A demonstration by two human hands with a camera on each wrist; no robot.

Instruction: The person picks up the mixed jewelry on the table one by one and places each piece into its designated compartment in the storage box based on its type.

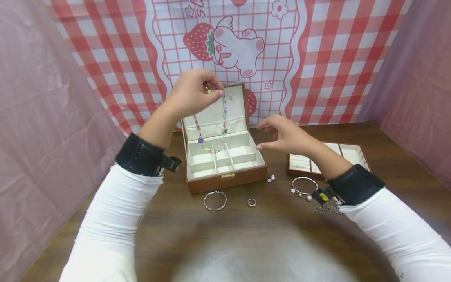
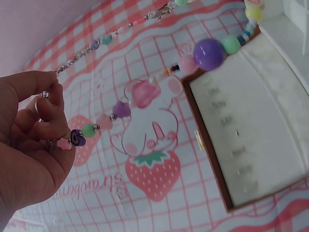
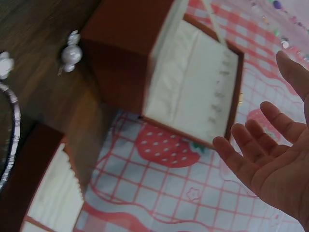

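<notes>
My left hand [image 1: 195, 92] pinches a colourful beaded necklace [image 1: 224, 111] above the open jewelry box [image 1: 243, 177]. The strand hangs in a loop, its lower end over the box's cream compartments. In the left wrist view the thumb and curled fingers hold the necklace by its ends, and a big purple bead [image 2: 209, 54] hangs along the strand. To the right of the box, my right hand [image 1: 282, 135] is held in the air with nothing in it. Its fingers are spread and loosely bent in the right wrist view, palm in sight.
In front of the box lie an open silver bangle [image 1: 215, 201] and a ring [image 1: 251, 202]. Pearl earrings [image 1: 271, 178] sit at its right corner. A charm bracelet [image 1: 304, 185], a silver chain [image 1: 325, 208] and a divided tray [image 1: 354, 156] are further right, partly behind the right arm.
</notes>
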